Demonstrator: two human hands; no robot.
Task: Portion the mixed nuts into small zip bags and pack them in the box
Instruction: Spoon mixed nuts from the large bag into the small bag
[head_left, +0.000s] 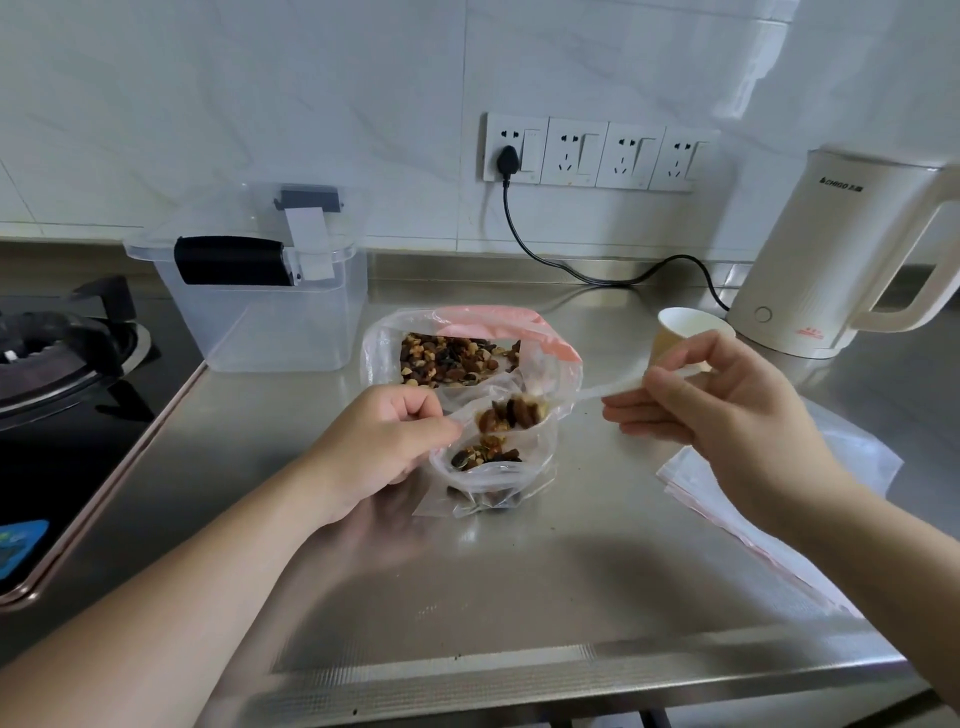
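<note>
While right hand (727, 400) grips spoon (587, 394) (loaded): 1 small bag (493, 467) below.

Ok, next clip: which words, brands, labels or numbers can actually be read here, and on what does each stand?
"CHIGO": brand on the white electric kettle, upper body; the small characters after it are too blurred to read.
Red marking low on the kettle, near its base: too small to read.
White label on the clear plastic box: no text can be made out.
Wall sockets: no legible text.

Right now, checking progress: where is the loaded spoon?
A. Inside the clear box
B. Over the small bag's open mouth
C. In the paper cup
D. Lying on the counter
B: the right hand holds the spoon of nuts above the small bag, which the left hand holds open.
</note>
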